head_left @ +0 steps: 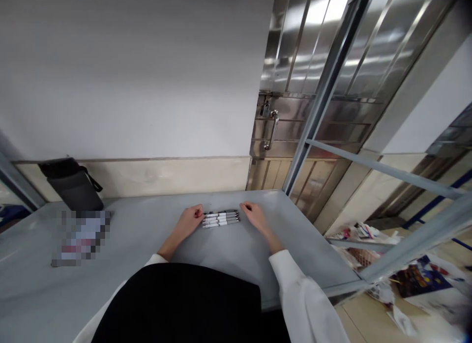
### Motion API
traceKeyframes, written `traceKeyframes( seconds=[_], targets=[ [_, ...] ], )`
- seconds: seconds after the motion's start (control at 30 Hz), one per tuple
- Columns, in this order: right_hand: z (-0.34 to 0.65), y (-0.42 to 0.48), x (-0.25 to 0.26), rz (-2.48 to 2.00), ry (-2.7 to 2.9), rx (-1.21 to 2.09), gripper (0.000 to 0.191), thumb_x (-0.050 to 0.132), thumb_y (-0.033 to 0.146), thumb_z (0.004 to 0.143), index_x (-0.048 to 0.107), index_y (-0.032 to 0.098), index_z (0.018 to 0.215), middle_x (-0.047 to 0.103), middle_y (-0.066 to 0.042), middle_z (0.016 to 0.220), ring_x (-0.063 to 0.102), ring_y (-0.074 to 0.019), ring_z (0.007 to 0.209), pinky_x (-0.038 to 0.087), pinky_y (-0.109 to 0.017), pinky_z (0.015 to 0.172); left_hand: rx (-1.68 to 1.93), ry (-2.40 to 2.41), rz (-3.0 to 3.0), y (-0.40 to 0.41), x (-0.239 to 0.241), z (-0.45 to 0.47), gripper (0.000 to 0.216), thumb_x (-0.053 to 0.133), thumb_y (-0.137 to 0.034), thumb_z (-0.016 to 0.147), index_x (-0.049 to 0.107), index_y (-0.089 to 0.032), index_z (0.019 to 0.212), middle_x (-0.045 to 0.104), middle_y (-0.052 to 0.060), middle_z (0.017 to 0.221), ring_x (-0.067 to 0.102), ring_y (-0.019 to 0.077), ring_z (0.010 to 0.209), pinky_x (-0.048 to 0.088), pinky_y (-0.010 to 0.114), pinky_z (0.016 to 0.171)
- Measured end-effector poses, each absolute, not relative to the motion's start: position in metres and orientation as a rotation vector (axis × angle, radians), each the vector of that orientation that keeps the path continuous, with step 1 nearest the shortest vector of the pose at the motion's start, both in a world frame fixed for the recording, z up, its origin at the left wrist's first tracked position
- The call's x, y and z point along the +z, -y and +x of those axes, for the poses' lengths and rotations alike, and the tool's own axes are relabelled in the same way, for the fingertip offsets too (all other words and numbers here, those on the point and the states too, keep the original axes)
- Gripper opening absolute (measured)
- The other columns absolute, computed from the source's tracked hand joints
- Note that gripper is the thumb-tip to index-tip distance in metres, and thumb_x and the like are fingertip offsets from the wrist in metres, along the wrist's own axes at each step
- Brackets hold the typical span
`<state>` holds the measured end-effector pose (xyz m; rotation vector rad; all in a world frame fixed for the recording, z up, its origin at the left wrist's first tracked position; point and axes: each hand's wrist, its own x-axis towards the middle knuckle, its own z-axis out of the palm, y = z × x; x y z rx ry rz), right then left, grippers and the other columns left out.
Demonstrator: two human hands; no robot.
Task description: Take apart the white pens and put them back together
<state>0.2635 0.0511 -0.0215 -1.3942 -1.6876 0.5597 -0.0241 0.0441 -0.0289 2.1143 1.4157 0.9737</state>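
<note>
Stretching beyond both hands, a pale wall (129,77) fills much of the view, and the grey table (140,235) spreads beneath the hands and out to either side. Ahead and to the right of the right hand stands a shiny metal door (291,122), with a grey metal post (325,87) rising at the table's corner in front of it. Well to the left of the left hand, a dark bottle (77,188) with a strap stands near the wall, tilted in this view; nearer the person than the bottle lies a flat item (83,237), masked too heavily to name. The left hand (193,216) has its fingers curled by the left ends of the pens; I cannot tell whether it touches or pinches one. The right hand (253,215) is curled too, just beyond their right ends, and whether it grips anything is unclear. Between the hands lie the pens (221,218), perhaps five, on the table, side by side and roughly parallel. Setting them in a row looks largely done; their ends seem slightly uneven, so at most a little straightening appears left, though the pictures cannot settle that.
</note>
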Motion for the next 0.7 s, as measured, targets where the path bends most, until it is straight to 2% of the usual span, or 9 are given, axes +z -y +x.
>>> traceKeyframes(
  seconds=[0.2, 0.7],
  targets=[
    [0.2652, -0.0530, -0.0246, -1.407, 1.704, 0.560, 0.043, 0.044, 0.058, 0.086, 0.037, 0.025, 0.058, 0.044, 0.001, 0.056, 0.045, -0.0189, 0.061, 0.033, -0.032, 0.060, 0.976, -1.429, 2.103, -0.0444, -0.0303, -0.0233, 0.021, 0.050, -0.025, 0.078, 0.033, -0.024, 0.065, 0.039, -0.007, 0.058, 0.039, 0.0144, 0.059, 0.028, 0.027, 0.062],
    [0.2664, -0.0529, -0.0236, -1.394, 1.687, 0.599, 0.044, 0.044, 0.057, 0.087, 0.038, 0.025, 0.058, 0.041, 0.003, 0.054, 0.044, -0.0178, 0.059, 0.032, -0.031, 0.060, 0.990, -1.455, 2.086, -0.0435, -0.0311, -0.0252, 0.021, 0.049, -0.028, 0.078, 0.032, -0.024, 0.066, 0.035, -0.007, 0.058, 0.037, 0.0144, 0.060, 0.028, 0.027, 0.063]
  ],
)
